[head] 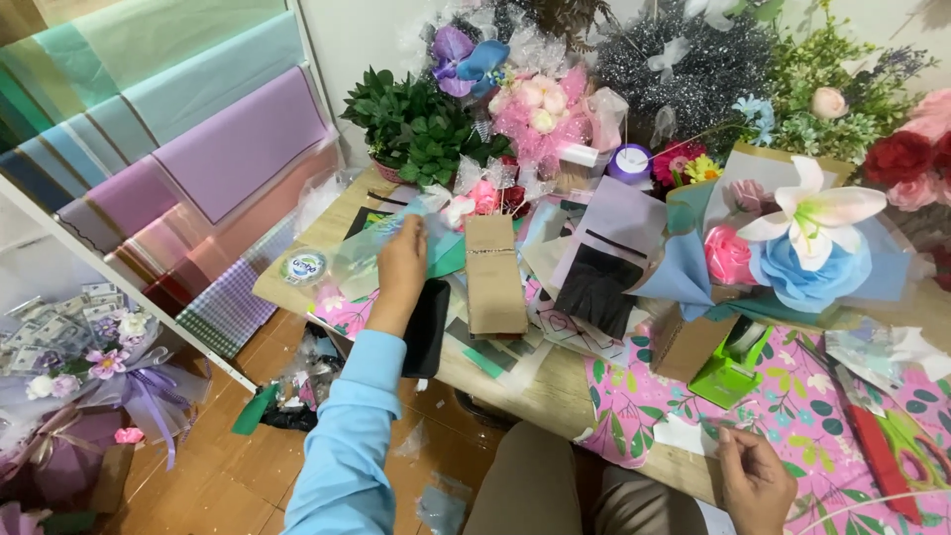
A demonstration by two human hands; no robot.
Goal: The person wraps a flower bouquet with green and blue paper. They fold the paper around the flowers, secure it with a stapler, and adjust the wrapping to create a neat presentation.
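My left hand [399, 266], in a light blue sleeve, reaches out over the table's left part and grips a sheet of clear wrapping film [371, 250] with a teal tint. A black phone [426, 327] lies just right of that wrist, and a brown cardboard piece [493, 274] lies beyond it. My right hand [755, 478] rests at the table's near edge on the pink floral cloth [792, 411], its fingers pinching a small white paper scrap [684, 434]. A bouquet with a white lily, blue rose and pink rose [802, 238] lies at the right.
A green tape dispenser [731, 365] stands near my right hand. Red-handled scissors [887, 461] lie far right. A roll of tape [304, 267] sits at the table's left corner. Wrapping paper sheets [198, 149] hang on a rack to the left. Potted greenery [416, 124] and artificial flowers line the back.
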